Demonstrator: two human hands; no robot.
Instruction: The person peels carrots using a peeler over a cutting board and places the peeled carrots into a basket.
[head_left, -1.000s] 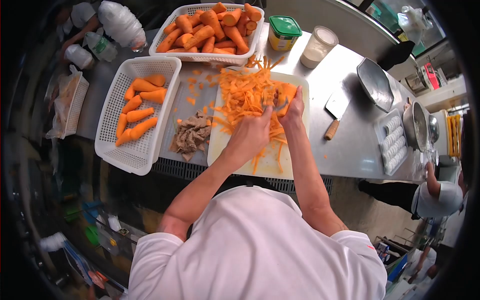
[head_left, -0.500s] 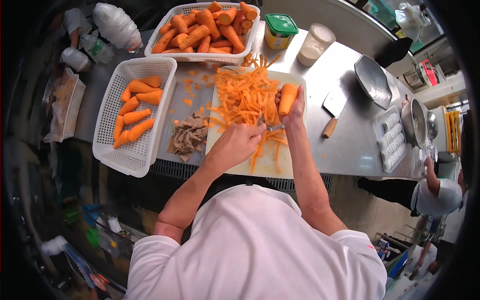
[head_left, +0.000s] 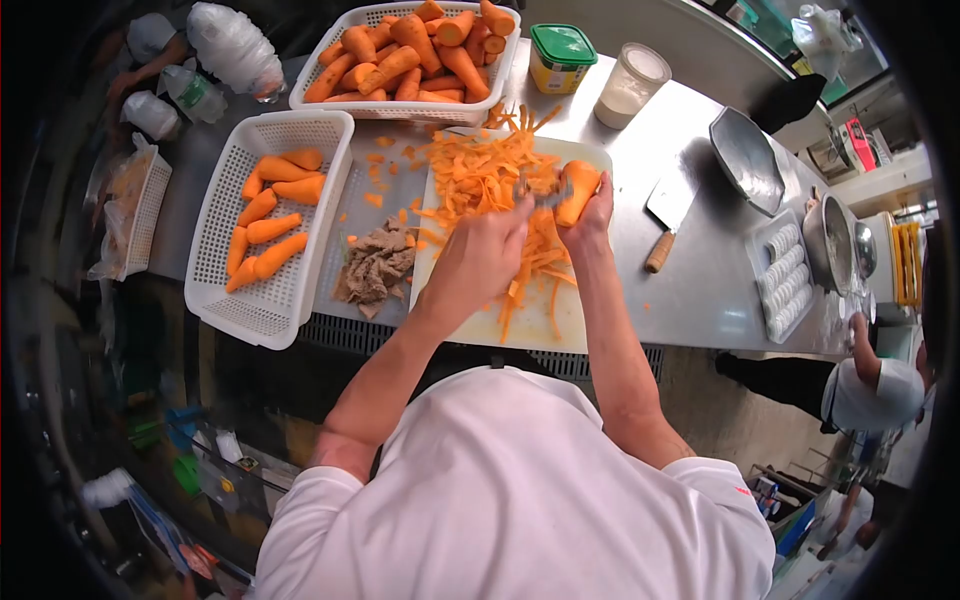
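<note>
A peeler (head_left: 545, 192) is gripped in my left hand (head_left: 482, 255), its blurred head against the left side of a thick carrot (head_left: 577, 192). My right hand (head_left: 590, 222) holds that carrot upright from below and the right, with its fingers partly hidden behind it. Under both hands lies a white cutting board (head_left: 478, 330), largely covered by a heap of orange carrot peelings (head_left: 475, 178). A crumpled brown cloth (head_left: 378, 265) rests just left of the board.
Several slim carrots lie in a white basket (head_left: 250, 325) at left; thicker carrots fill another basket (head_left: 395, 112) behind. A green-lidded tub (head_left: 562, 58) and a clear container (head_left: 632, 85) stand at the back. Rightward are a cleaver (head_left: 670, 215) and a tray (head_left: 783, 280) of white rounds.
My left hand has moved up with the peeler, from below the carrot to its upper left side. The carrot in my right hand has tilted slightly.
</note>
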